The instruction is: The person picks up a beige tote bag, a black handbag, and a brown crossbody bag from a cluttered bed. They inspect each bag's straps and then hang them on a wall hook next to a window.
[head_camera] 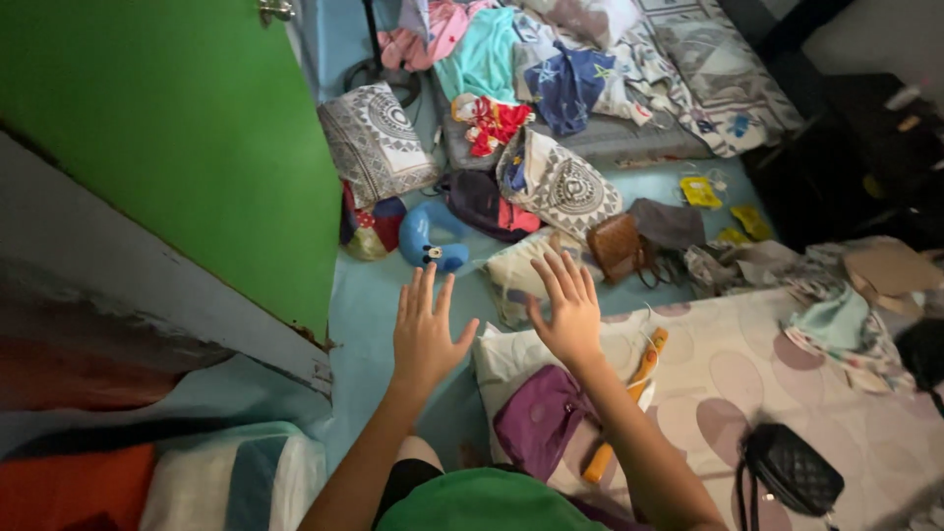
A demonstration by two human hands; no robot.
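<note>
Both my hands are raised in front of me, palms away, fingers spread, holding nothing. My left hand [425, 332] hovers over the light blue floor [366, 310]. My right hand [565, 307] hangs above a white pillow [511, 356] at the edge of a mattress with a pale circle-patterned sheet [747, 379]. A purple bag [539, 418] and an orange-and-white plastic bat [629, 393] lie just under my right forearm.
A green door [187, 128] stands open at left. Patterned cushions [376, 143], a blue neck pillow [431, 241], a brown handbag [619, 246] and heaps of clothes [531, 69] cover the floor ahead. A black quilted purse [790, 470] lies on the mattress at right.
</note>
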